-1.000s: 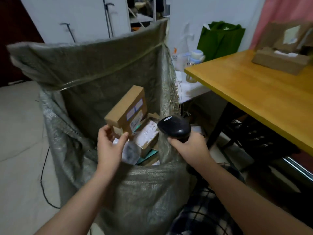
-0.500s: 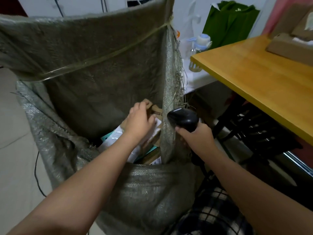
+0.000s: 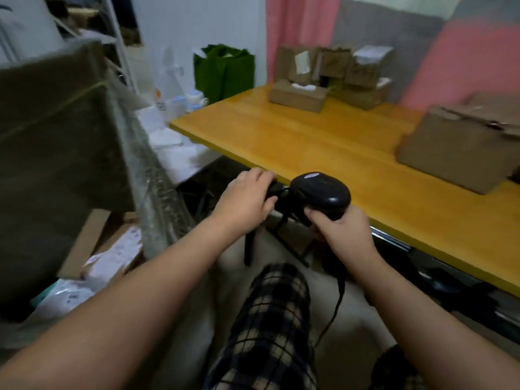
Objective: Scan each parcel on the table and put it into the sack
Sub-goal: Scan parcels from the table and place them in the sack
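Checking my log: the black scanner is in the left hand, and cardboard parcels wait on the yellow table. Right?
No. The head view shows the scanner in the right hand, not the left hand. Cardboard parcels do wait on the yellow table.

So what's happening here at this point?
The person's right hand grips a black scanner at the edge of the table. The left hand beside it holds nothing. Several cardboard parcels sit on the table, and the sack on the left already holds some.
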### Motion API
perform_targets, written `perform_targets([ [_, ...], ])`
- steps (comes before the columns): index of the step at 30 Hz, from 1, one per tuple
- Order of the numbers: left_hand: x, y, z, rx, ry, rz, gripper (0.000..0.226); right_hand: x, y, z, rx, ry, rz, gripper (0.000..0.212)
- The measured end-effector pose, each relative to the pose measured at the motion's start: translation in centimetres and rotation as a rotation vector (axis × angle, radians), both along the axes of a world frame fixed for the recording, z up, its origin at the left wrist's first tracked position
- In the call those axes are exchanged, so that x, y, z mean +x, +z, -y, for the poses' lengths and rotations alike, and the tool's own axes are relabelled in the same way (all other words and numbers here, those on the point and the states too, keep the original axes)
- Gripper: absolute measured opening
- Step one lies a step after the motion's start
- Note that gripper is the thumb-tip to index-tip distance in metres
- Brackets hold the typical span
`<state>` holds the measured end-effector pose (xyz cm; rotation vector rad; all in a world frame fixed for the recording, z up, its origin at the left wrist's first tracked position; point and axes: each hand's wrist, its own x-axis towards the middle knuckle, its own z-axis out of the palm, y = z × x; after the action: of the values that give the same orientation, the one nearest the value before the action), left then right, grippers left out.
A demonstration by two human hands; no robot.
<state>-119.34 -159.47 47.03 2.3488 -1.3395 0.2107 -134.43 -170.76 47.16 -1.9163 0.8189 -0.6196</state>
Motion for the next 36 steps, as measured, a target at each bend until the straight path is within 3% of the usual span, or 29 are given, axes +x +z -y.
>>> perform_targets([
  [5,-5.4,3.1,8.9,0.013,-0.249,0.071,0.046,-7.7,4.6,6.4,0.001,-0.220,0.101,0.018],
  [10,-9.5,5.8,17.1,-0.057,-0.357,0.111,0.046,-13.3,8.1,11.8,0.258,-0.333,0.206,0.020],
  [15,-11.2,9.4,25.1,-0.207,-0.319,0.160,0.048,-16.1,10.8,17.1,0.238,-0.428,0.331,0.020],
  [19,-10.5,10.8,29.5,0.002,-0.226,0.169,0.056,-15.3,12.0,19.9,0.299,-0.495,0.397,0.022],
  [24,-9.2,9.9,31.0,0.159,-0.227,-0.084,0.053,-14.0,13.1,22.3,0.380,-0.483,0.447,0.051],
  [28,-9.5,8.0,29.0,-0.044,-0.294,-0.179,0.048,-13.2,12.7,22.0,0.404,-0.442,0.443,0.035],
  [31,-9.9,7.1,26.7,-0.302,-0.272,-0.311,0.043,-13.9,12.1,21.5,0.413,-0.438,0.472,0.026],
  [34,-9.6,7.0,24.5,-0.510,-0.172,-0.569,0.045,-15.4,11.9,20.2,0.487,-0.340,0.369,0.038],
  [36,-9.2,6.8,23.2,-0.479,-0.115,-0.744,0.057,-16.2,11.6,19.1,0.522,-0.283,0.229,0.045],
])
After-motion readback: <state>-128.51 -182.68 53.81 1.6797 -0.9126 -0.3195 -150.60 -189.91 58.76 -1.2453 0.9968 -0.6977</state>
